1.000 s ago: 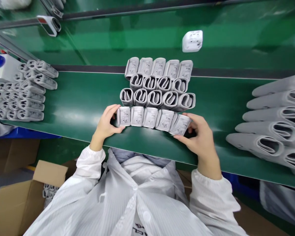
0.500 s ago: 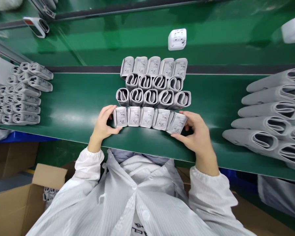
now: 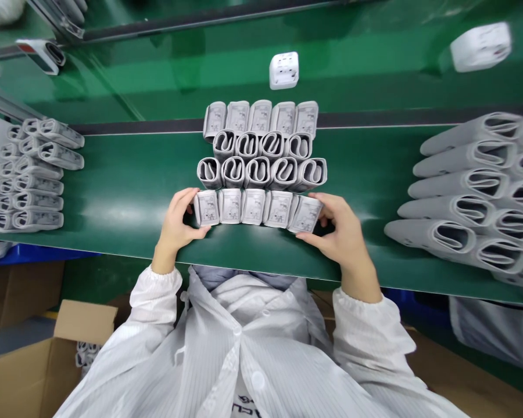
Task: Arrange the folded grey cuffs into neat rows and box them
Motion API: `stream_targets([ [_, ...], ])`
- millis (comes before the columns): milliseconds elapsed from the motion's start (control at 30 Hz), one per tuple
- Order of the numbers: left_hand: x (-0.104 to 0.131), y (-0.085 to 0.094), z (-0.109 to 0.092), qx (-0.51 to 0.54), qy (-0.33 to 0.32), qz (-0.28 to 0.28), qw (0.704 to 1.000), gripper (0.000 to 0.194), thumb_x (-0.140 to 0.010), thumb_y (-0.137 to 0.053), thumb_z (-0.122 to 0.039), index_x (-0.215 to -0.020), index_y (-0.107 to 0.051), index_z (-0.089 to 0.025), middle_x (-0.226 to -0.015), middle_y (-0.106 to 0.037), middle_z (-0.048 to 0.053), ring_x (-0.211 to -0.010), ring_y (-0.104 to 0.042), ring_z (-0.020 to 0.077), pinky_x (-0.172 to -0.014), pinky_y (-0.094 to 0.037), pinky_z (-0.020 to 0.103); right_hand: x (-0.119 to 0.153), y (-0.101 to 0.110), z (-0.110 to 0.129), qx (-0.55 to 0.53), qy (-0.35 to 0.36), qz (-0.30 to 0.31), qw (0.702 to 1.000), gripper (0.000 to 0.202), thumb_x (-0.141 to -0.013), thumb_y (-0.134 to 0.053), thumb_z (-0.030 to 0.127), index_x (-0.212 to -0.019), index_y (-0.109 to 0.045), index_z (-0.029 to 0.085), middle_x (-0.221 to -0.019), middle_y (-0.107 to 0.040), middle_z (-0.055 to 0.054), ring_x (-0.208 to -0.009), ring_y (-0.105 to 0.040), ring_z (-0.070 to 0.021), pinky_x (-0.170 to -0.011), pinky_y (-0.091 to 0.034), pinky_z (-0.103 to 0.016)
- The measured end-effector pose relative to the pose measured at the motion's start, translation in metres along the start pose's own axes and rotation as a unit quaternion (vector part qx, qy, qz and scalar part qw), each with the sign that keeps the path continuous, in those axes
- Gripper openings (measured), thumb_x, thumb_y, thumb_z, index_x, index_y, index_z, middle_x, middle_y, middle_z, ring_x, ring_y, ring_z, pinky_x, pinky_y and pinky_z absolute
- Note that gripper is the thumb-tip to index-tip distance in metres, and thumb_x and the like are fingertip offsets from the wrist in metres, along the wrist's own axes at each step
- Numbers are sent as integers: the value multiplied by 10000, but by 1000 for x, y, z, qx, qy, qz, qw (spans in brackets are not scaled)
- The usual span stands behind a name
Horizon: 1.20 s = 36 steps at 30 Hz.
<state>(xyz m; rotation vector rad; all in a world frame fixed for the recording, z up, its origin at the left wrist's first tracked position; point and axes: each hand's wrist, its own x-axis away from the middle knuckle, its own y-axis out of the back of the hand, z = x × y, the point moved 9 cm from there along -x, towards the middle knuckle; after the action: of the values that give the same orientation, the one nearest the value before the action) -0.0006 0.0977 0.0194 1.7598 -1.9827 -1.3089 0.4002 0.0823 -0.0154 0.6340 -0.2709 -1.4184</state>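
Several rolled grey cuffs with printed faces form a front row [image 3: 253, 206] on the green table [image 3: 126, 186]. My left hand [image 3: 178, 223] grips the left end of this row between thumb and fingers. At the right end, my right hand [image 3: 337, 226] holds the last, slightly tilted cuff [image 3: 305, 215] the same way. Behind the front row lie two rows of rolled cuffs [image 3: 258, 172] with their coiled ends up. Farther back is another row [image 3: 260, 118] showing printed faces.
Stacked rolled cuffs [image 3: 37, 200] stand at the far left, and larger grey rolls [image 3: 466, 209] at the right. White sockets [image 3: 284, 71] sit behind the rows. An open cardboard box [image 3: 21, 371] is below the table at left.
The whole view has shifted, so the table things appear a little farther left. Both hands keep their hold on the ends of the front row.
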Motion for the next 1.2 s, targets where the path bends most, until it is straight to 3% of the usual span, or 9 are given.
stream_targets([
  [267,-1,6,-3,-10,-31,-41,999,867,-915,-839,-756,-1597,-616,-270,-1442,-709,178,-1241,-737,344,-816,-661,400,-2,-1,-1,-4,-8,-4,1000,882,-820,-973,679,-1553,-645,313,-1507,-726,-158,-816,-679,-229,-708,-649,-455],
  [467,0,4,9,-9,11,-37,999,905,-851,-855,-832,-1522,-653,-259,-1431,-688,175,-1214,-735,332,-803,-662,407,-3,-1,1,2,-6,-2,1000,865,-850,-939,711,-1567,-643,328,-1500,-726,-156,-829,-675,-237,-722,-653,-467],
  [700,-2,5,7,5,-13,-41,999,894,-846,-881,-807,-1522,-630,-279,-1434,-681,162,-1250,-731,336,-809,-663,406,-3,-1,2,2,-9,2,1000,903,-858,-925,734,-1611,-618,342,-1510,-715,-159,-820,-677,-243,-715,-639,-470],
  [833,-2,4,10,-5,2,-36,999,991,-756,-910,-883,-1488,-636,-276,-1409,-677,159,-1253,-725,347,-806,-657,409,-2,-4,-4,-4,-31,19,999,1004,-849,-932,741,-1688,-542,351,-1545,-703,-169,-831,-701,-263,-735,-649,-498],
  [967,-2,4,13,-9,7,-38,999,1003,-739,-904,-909,-1473,-640,-278,-1400,-677,149,-1241,-722,340,-811,-648,408,-2,-6,-7,-15,-38,31,999,1131,-756,-988,784,-1693,-536,339,-1554,-692,-167,-852,-726,-271,-746,-666,-498],
  [1200,-2,6,13,-11,2,-37,999,961,-779,-896,-882,-1488,-643,-284,-1420,-676,155,-1295,-712,363,-856,-671,445,-3,-3,3,6,-22,17,1000,851,-876,-951,593,-1603,-596,332,-1539,-675,-159,-852,-726,-256,-730,-661,-479],
])
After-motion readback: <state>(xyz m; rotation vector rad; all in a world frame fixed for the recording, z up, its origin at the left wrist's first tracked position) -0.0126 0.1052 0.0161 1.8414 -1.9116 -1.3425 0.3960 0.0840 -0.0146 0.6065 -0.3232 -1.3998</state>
